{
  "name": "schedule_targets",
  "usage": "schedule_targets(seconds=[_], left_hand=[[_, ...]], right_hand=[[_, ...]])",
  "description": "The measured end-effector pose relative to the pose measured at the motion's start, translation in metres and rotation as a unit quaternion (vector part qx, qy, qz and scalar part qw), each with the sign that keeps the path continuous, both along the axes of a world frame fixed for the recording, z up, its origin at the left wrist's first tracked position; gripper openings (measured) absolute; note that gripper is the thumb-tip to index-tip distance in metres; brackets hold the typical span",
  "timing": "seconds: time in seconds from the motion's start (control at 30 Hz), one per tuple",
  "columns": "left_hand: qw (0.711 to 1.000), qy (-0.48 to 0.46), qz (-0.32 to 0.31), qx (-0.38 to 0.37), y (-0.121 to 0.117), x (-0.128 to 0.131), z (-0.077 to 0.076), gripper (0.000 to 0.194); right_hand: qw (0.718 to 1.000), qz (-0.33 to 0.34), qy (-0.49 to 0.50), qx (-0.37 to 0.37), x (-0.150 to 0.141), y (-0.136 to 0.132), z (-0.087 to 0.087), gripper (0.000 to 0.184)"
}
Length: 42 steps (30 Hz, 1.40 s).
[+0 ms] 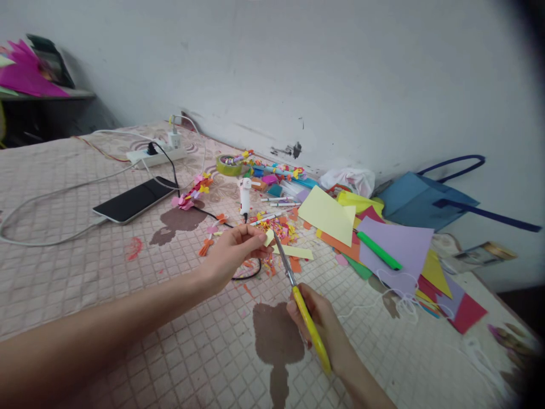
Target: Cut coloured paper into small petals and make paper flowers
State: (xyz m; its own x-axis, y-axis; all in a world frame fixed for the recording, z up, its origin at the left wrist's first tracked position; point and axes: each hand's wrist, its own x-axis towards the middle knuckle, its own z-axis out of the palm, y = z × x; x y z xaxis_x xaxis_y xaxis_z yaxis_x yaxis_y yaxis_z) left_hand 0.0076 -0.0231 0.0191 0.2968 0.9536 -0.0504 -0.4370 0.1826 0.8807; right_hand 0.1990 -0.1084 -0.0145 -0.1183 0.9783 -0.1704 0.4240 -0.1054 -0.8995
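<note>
Between the fingertips of my left hand [238,247] is a small pale yellow paper piece [269,237]. My right hand [317,318] is closed around the yellow handle of a pair of scissors [304,309], whose metal blades point up and left, with the tips close beside the paper piece. Just behind the blades lies a pale yellow paper strip [298,252]. Small colourful paper scraps [281,228] are heaped beyond my fingertips. A white glue gun [244,196] stands past my left hand, its black cord running from its lower end.
Coloured sheets [395,244] with a green marker [378,250] spread to the right, near a blue bag [426,196] by the wall. At left lie a phone [136,200] on a cable and a power strip [159,154]. Green tape [229,165] sits at the back.
</note>
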Motion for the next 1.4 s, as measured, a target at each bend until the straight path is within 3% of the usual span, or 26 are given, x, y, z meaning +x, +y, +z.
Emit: schedule_targets(seconds=[0.23,0.53,0.77,0.93,1.1,1.2,1.4], left_hand=[[1.0,0.016,-0.011,-0.015,0.0,0.0,0.002,0.021],[0.988,0.099,-0.115,-0.005,-0.011,0.004,-0.003,0.019],[0.977,0.157,-0.139,0.031,-0.016,0.006,0.001,0.021],[0.955,0.204,-0.208,0.048,-0.02,0.008,-0.005,0.022],[0.938,0.216,-0.257,0.091,-0.026,0.012,-0.011,0.017],[0.935,0.219,-0.253,0.118,-0.025,0.011,-0.009,0.017],[0.891,0.266,-0.21,0.303,-0.021,0.006,0.001,0.015]], right_hand=[[1.0,0.001,0.031,-0.002,0.001,0.004,-0.001,0.041],[0.989,-0.048,0.14,-0.014,0.001,0.006,0.014,0.042],[0.984,-0.073,0.162,0.027,0.001,0.007,0.014,0.033],[0.984,-0.083,0.155,0.017,-0.003,0.008,0.018,0.035],[0.984,-0.08,0.158,-0.002,-0.006,0.01,0.02,0.033],[0.981,-0.087,0.174,-0.01,-0.006,0.01,0.018,0.032],[0.959,-0.06,0.275,-0.035,-0.003,0.011,0.005,0.031]])
